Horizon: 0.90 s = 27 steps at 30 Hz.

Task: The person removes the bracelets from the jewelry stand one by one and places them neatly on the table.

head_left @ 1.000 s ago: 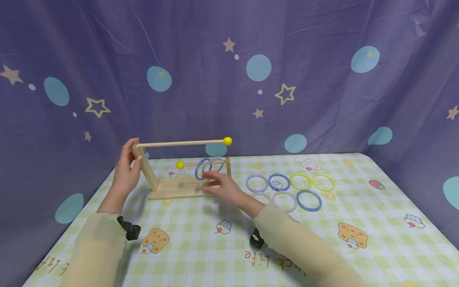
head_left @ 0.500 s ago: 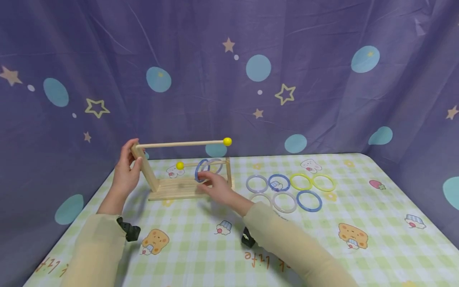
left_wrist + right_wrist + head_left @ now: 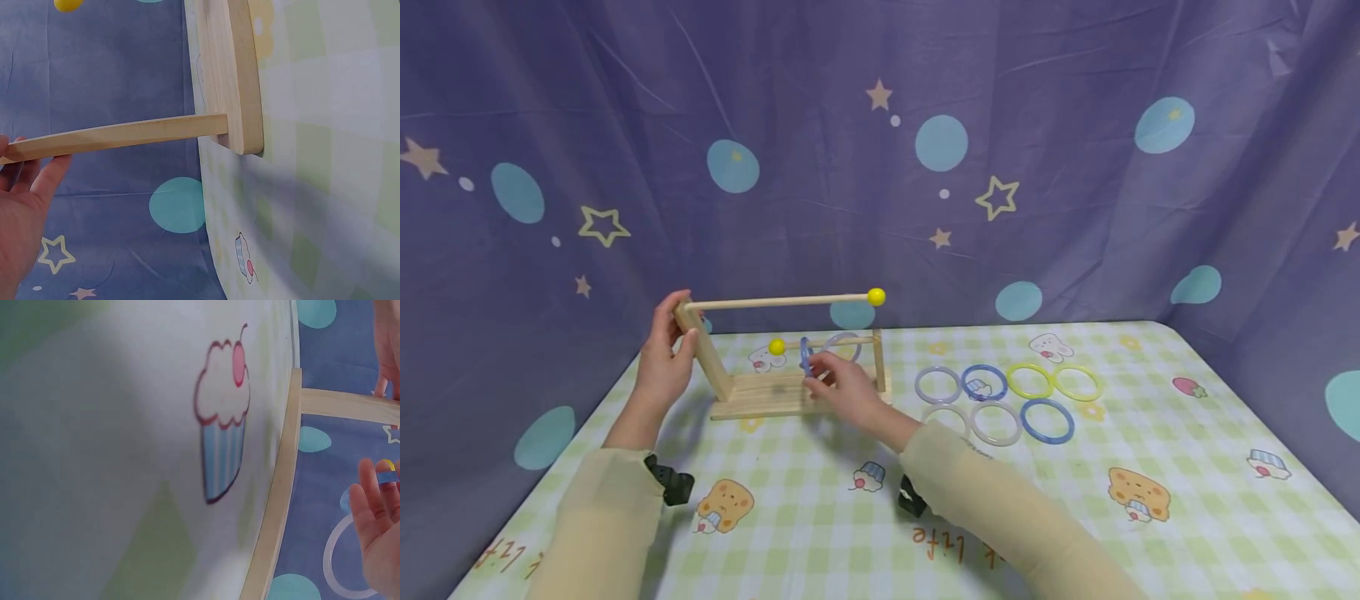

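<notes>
In the head view a wooden stand (image 3: 767, 406) has a tall post on the left and a shorter one on the right. My left hand (image 3: 662, 367) grips the top of the tall post (image 3: 131, 134). With fingers and thumb, my right hand (image 3: 853, 398) pinches a blue ring (image 3: 806, 354) that hangs around the lower rod (image 3: 792, 344), near its yellow ball end (image 3: 777, 347). A pale translucent ring (image 3: 859, 345) hangs on the same rod, closer to the short post (image 3: 879, 358). In the right wrist view the blue ring is mostly hidden by the fingers.
The upper rod (image 3: 775, 302), tipped with a yellow ball (image 3: 876, 297), runs above the right hand. Right of the stand, several rings lie flat: yellow rings (image 3: 1077, 382), blue rings (image 3: 1047, 421) and pale rings (image 3: 996, 423). A curtain (image 3: 1075, 208) hangs behind the checked tablecloth (image 3: 1030, 525).
My right hand has moved left, taken hold of the blue ring and slid it along the lower rod, away from the pale ring. The left hand has stayed on the post.
</notes>
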Each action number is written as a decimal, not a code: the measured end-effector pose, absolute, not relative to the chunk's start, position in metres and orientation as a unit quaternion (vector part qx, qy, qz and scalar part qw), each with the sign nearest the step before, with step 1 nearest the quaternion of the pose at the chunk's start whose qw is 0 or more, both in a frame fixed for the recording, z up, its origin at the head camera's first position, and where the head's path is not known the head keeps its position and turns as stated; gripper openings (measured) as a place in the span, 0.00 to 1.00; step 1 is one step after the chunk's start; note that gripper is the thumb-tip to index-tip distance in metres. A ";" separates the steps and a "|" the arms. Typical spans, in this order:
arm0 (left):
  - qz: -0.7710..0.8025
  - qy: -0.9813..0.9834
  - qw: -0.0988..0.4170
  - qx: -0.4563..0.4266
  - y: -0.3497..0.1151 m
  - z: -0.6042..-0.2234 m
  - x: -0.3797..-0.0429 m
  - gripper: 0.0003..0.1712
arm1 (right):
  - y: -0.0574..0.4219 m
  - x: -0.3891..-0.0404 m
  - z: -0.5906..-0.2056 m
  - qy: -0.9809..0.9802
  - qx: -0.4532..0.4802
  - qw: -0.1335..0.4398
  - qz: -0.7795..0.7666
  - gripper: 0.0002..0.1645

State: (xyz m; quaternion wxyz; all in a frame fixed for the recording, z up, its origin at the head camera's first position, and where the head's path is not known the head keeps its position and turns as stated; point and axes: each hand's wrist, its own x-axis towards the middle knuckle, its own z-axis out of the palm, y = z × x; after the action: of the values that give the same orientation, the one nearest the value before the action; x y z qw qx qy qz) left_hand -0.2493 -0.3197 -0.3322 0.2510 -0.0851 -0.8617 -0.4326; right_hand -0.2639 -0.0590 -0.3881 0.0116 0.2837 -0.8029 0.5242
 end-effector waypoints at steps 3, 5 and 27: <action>-0.434 -0.860 0.252 -0.089 -0.320 -0.332 -0.249 0.33 | -0.062 -0.264 -0.386 -0.802 0.286 0.006 0.524 0.17; -0.433 -0.861 0.253 -0.090 -0.320 -0.332 -0.249 0.33 | -0.064 -0.264 -0.385 -0.802 0.289 0.006 0.522 0.16; -0.436 -0.860 0.251 -0.090 -0.318 -0.330 -0.247 0.33 | -0.081 -0.269 -0.366 -0.807 0.330 0.026 0.489 0.13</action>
State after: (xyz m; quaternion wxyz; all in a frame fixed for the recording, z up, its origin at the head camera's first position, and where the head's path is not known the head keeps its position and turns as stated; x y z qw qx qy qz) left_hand -0.2473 -0.3184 -0.3301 0.2509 -0.0898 -0.8596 -0.4360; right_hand -0.2694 -0.0814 -0.3665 0.0263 0.3297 -0.8071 0.4891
